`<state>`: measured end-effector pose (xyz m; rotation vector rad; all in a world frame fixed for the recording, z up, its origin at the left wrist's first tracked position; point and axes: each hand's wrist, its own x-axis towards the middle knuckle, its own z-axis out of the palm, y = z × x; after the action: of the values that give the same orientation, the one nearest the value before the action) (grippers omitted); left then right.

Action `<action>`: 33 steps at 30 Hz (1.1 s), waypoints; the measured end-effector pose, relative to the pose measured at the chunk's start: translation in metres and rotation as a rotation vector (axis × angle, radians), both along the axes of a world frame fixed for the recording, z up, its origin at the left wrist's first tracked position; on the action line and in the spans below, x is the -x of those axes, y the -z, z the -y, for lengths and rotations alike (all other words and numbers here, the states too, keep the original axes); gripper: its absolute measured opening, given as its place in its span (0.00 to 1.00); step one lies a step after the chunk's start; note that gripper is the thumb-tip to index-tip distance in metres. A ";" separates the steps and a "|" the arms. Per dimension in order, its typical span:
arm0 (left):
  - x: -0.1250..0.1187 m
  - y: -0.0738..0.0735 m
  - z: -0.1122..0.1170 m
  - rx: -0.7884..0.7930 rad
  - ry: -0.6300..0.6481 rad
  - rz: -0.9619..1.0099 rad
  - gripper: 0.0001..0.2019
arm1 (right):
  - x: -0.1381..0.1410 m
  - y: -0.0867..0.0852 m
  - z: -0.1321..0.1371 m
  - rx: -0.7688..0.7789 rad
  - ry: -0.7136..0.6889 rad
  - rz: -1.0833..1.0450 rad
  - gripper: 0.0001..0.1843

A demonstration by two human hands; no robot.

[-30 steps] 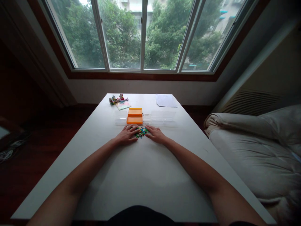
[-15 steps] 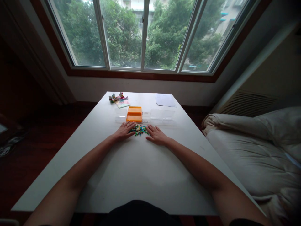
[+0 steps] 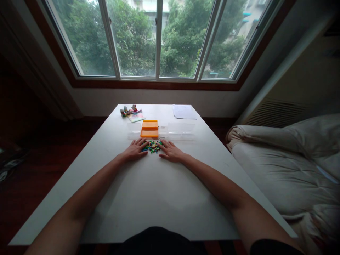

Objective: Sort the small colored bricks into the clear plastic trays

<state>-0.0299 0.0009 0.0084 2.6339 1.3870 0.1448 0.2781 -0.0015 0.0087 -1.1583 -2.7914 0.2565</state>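
Observation:
A small heap of tiny multicoloured pieces (image 3: 152,146), mostly green, blue, yellow and white, lies on the white table (image 3: 159,191). They look like little building bricks, but are too small to tell for sure. My left hand (image 3: 134,149) rests palm down at the heap's left edge, fingers spread, its fingertips touching the pieces. On the opposite edge, my right hand (image 3: 170,151) lies flat in the same way, fingers apart. Neither hand grasps anything. Just beyond the heap stands an opened orange case (image 3: 149,133).
Clear plastic boxes (image 3: 181,130) flank the orange case. Small toy figures (image 3: 124,111) and a pastel-coloured card (image 3: 136,117) sit at the far left. White papers (image 3: 184,112) lie at the far right. A padded beige seat (image 3: 271,170) stands right of the table.
Both hands have shifted slightly left, the right one more, so the gap between them has narrowed and the heap is a little tighter. The camera view has turned slightly.

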 end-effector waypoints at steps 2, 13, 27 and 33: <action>-0.003 0.001 -0.001 -0.006 -0.002 0.003 0.36 | 0.000 0.001 0.001 -0.016 0.014 -0.011 0.42; -0.002 0.003 0.000 -0.134 -0.016 0.142 0.36 | -0.005 -0.004 0.008 -0.133 0.172 -0.219 0.31; 0.007 0.007 0.000 -0.109 -0.076 0.119 0.38 | -0.015 -0.004 0.001 -0.103 0.155 -0.176 0.32; 0.023 0.008 -0.002 -0.066 -0.082 0.082 0.42 | -0.035 0.001 -0.003 0.006 0.243 0.019 0.49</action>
<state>-0.0532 0.0026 0.0000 2.5920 1.4885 0.3103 0.3135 0.0011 0.0080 -1.4908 -2.6316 0.2318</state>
